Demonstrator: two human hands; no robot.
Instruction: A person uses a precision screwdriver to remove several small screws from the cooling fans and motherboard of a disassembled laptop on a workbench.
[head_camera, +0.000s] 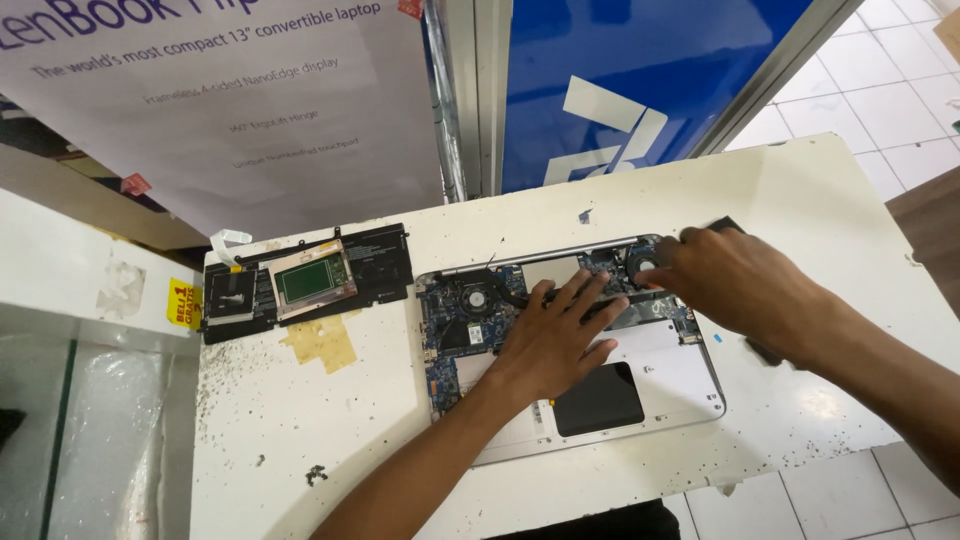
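Note:
An opened silver laptop base (690, 385) lies on the white table (330, 420) with its blue circuit board (445, 325), a round fan (473, 297) and a black pad exposed. My left hand (553, 340) rests flat on the middle of the board, fingers spread over a dark heat pipe. My right hand (740, 283) hovers over the board's right end near a second fan (643, 262), fingers curled down; what its fingertips pinch is hidden.
A removed black battery pack (375, 267) with a green-faced panel (311, 279) on it lies at the table's left. Yellow tape (322, 342) sticks below it. A blue panel (640, 80) and a white poster (230, 100) stand behind. Tiled floor (900, 60) shows at right.

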